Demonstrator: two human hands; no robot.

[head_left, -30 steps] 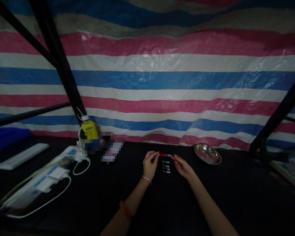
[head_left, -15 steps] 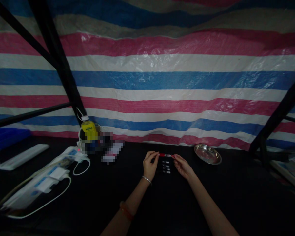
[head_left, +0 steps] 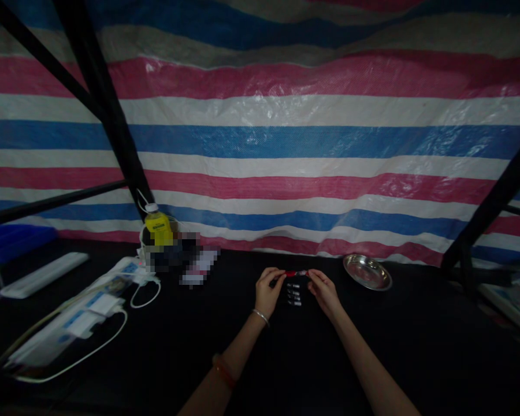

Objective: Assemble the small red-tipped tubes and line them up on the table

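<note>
Between my two hands a slim red item [head_left: 295,274] lies crosswise, with dark and whitish marks toward its right part. My left hand [head_left: 267,290] pinches its left end between thumb and fingers. The right end is pinched by my right hand [head_left: 325,292]. Just nearer to me, several small black pieces with whitish print [head_left: 294,293] lie in a column on the black table [head_left: 303,358]. A silver bangle circles my left wrist, and an orange-red one sits higher on that forearm.
A shiny metal dish [head_left: 367,272] stands right of my hands. At the left are a yellow bottle [head_left: 158,229], power strips with white cables [head_left: 91,315], a long white bar [head_left: 45,275] and a blue tray [head_left: 17,242]. Striped sheeting [head_left: 307,141] hangs behind.
The red item has shifted slightly right, and my left hand has moved a little right with it. The fingers of my right hand sit slightly higher around its right end.
</note>
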